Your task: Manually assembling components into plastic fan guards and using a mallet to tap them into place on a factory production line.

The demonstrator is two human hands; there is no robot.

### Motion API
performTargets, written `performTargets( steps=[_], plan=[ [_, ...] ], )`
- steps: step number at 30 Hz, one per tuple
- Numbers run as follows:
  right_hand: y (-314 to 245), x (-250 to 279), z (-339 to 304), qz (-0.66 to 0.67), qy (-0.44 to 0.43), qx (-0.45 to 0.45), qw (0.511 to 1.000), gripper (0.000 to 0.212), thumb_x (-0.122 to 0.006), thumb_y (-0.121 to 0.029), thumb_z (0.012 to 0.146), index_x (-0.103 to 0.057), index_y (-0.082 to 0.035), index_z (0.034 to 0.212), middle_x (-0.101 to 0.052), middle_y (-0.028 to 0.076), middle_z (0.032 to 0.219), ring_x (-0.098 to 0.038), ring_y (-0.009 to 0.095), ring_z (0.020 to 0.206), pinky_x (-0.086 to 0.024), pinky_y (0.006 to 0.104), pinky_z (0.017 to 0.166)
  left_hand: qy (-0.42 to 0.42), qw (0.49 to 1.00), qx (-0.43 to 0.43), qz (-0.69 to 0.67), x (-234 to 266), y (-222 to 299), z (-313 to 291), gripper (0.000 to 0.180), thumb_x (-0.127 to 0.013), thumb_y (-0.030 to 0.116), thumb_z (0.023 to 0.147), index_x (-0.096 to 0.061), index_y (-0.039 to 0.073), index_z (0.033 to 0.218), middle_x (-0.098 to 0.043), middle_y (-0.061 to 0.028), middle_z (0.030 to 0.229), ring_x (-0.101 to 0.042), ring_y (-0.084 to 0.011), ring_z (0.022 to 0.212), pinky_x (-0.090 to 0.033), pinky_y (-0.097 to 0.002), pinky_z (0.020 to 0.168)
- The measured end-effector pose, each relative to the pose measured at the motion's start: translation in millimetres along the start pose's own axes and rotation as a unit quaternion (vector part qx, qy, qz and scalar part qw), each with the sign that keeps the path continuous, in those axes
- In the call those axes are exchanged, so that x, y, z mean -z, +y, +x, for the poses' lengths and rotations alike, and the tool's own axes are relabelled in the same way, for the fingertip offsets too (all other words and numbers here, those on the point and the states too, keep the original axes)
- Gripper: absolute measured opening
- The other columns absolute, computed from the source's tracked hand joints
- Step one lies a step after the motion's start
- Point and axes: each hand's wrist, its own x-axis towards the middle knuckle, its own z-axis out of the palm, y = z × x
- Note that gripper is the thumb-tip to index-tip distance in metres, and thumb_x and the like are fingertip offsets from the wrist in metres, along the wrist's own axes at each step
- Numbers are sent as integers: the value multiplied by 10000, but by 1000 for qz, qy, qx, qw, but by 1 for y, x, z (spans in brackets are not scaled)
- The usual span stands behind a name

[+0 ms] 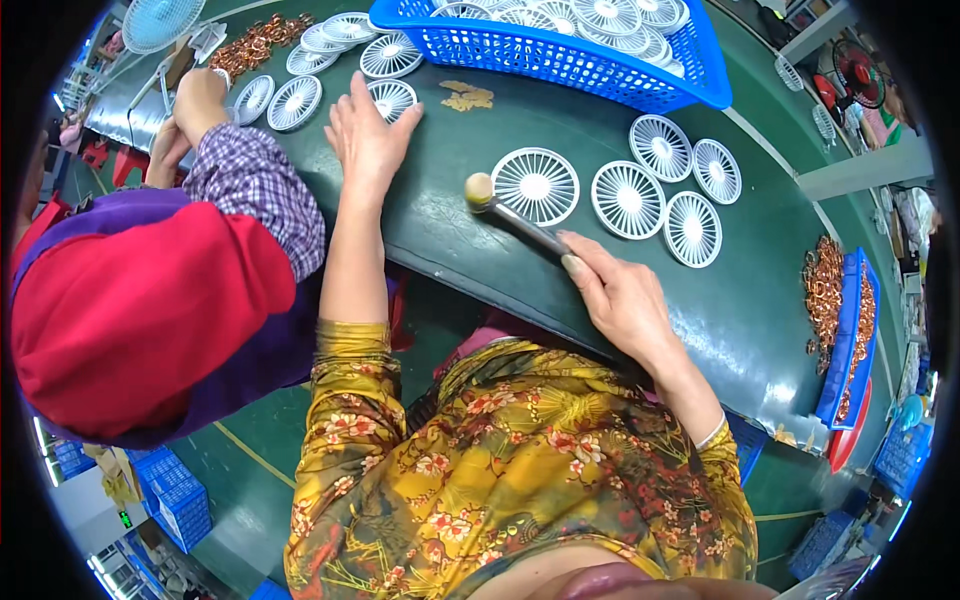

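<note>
My left hand (367, 140) reaches over the green table with its fingers spread. Its thumb and forefinger lie about the edge of a white spoked disc (393, 98); I see no firm grip. In my right hand (625, 300) is a hammer (525, 228), held by its dark handle. The hammer's pale, rounded head hovers by the left edge of a larger-looking spoked disc (545, 187). To the right of that disc lie several more of the same kind, among them one white disc (628, 200) closest to it.
A blue perforated basket (560, 68) heaped with white discs stands at the far side. Copper-coloured rings (823, 290) lie beside a blue tray (845, 350) at right; another heap (260, 45) is far left. At my left, a co-worker in a red cap (150, 320) works close by.
</note>
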Motion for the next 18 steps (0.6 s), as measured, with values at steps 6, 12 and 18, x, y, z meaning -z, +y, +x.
performTargets(
  steps=[6,12,18],
  plan=[
    [29,19,-15,-16,80,-80,993,294,-516,-284,959,-606,-128,1192,-664,190,831,-648,387,768,-509,430,658,-102,958,-57,-261,38,30,-52,985,-798,275,643,-273,-51,1410,-502,-271,1220,-489,-420,1130,-381,-465,1000],
    [-11,44,-12,139,154,-16,978,285,-546,-182,963,-596,-74,1223,-678,124,893,-543,105,643,-473,264,625,-152,940,-68,-299,56,59,-85,1135,-864,206,581,-168,-2,1453,-516,-250,1199,-503,-395,1117,-428,-449,951],
    [-9,-1,8,-82,-12,-17,996,292,-501,-307,949,-532,-199,1219,-647,214,809,-615,439,759,-491,519,642,-190,916,-30,-351,57,62,-87,1103,-849,173,572,-198,-9,1444,-501,-259,1214,-502,-413,1111,-438,-444,941]
  ],
)
